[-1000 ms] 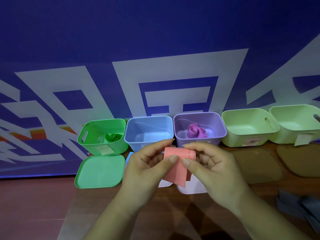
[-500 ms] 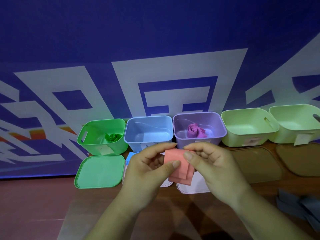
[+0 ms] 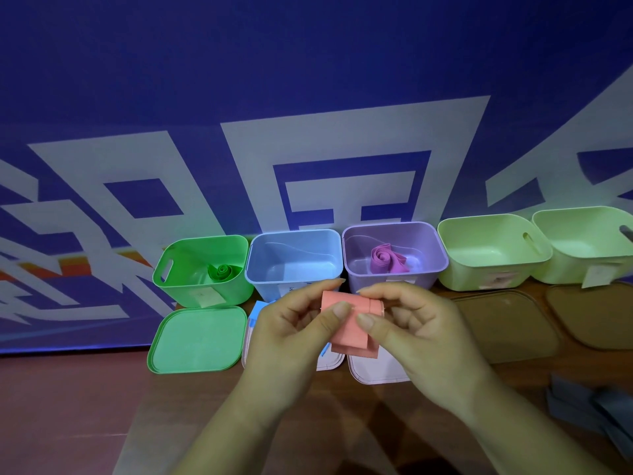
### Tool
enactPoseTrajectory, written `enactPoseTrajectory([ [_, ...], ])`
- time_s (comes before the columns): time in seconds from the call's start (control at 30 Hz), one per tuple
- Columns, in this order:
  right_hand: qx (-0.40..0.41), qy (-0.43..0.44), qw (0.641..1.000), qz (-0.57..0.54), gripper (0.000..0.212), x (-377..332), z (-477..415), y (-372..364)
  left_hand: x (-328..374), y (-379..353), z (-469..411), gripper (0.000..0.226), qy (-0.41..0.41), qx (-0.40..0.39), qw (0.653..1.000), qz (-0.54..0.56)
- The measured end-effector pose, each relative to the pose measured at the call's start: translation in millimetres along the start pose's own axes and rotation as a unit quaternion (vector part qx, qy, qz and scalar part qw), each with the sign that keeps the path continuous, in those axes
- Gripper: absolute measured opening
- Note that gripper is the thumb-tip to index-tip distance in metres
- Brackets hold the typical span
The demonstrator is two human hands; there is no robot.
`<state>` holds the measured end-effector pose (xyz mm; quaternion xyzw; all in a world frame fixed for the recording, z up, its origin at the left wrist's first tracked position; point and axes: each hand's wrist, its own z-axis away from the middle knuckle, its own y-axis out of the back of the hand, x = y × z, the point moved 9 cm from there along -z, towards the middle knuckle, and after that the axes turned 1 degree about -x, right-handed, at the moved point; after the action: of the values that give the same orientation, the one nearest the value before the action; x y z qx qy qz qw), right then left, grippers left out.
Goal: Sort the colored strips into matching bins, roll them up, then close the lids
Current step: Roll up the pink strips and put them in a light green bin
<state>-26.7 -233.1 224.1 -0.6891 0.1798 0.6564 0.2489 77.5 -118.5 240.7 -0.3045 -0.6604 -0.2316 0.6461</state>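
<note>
Because the salmon strip is only pinched between thumb and forefinger of the left hand and the right hand, above the middle of the desk, its half-wound coil could spring loose if either pinch eases. No salmon one shows in the row of bins along the desk's back edge, so a wrong drop seems possible. The strip looks smooth, thin and rubbery, a flat ribbon; the bins are glossy moulded plastic with rounded corners.

Bins line up at 12 o'clock from the held strip, lids before them, rolls in two, spare strips at 4 o'clock.
</note>
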Motion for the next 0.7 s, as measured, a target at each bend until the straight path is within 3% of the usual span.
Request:
enactPoseTrajectory([
  [0.23,0.018,-0.013,1.000,0.012,0.023,2.1,-4.4,5.8,-1.8,-2.3,1.7,0.041,0.009,-0.020,0.999,0.024],
  [0.43,0.020,-0.030,0.999,0.003,0.025,3.2,-3.9,7.4,4.8,0.8,1.8,0.031,-0.034,-0.023,0.999,-0.030],
  [0.7,0.014,-0.020,0.999,0.032,0.021,1.2,-3.7,8.3,2.5,-4.2,3.3,0.024,-0.008,-0.017,1.000,0.001],
])
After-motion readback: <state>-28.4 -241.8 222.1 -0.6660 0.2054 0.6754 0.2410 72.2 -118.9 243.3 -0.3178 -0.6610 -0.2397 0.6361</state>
